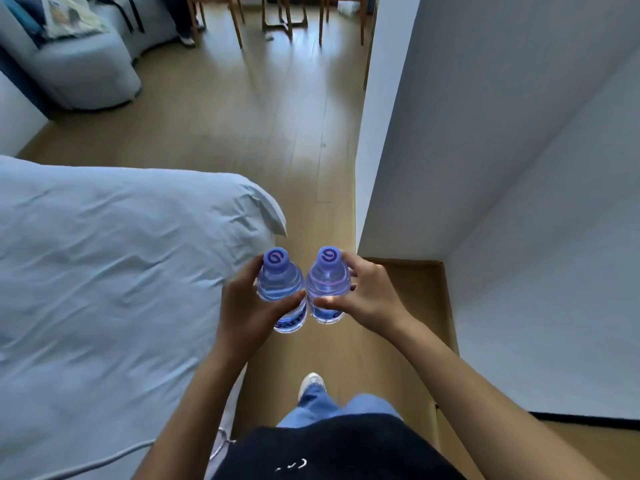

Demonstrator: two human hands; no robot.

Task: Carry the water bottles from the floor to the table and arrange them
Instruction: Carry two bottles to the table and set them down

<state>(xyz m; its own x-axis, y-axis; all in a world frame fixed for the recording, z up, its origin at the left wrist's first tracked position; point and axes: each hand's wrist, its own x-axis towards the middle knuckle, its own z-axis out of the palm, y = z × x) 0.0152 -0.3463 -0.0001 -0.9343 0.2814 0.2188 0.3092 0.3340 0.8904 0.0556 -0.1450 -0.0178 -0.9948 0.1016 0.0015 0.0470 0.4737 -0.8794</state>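
Observation:
I hold two small clear water bottles upright in front of my waist, side by side and almost touching. My left hand (247,306) is wrapped around the left bottle (280,284), which has a purple cap and a blue label. My right hand (367,292) grips the right bottle (327,284) of the same kind. Both hang in the air above the wooden floor (277,133). Wooden legs of a table and chairs (282,15) show at the far end of the room; the tabletop is out of view.
A bed with a pale blue cover (104,271) fills the left side. A white wall corner (381,150) stands on the right, leaving a narrow floor passage ahead. A grey sofa (86,71) sits at the far left, with a person's legs beside it.

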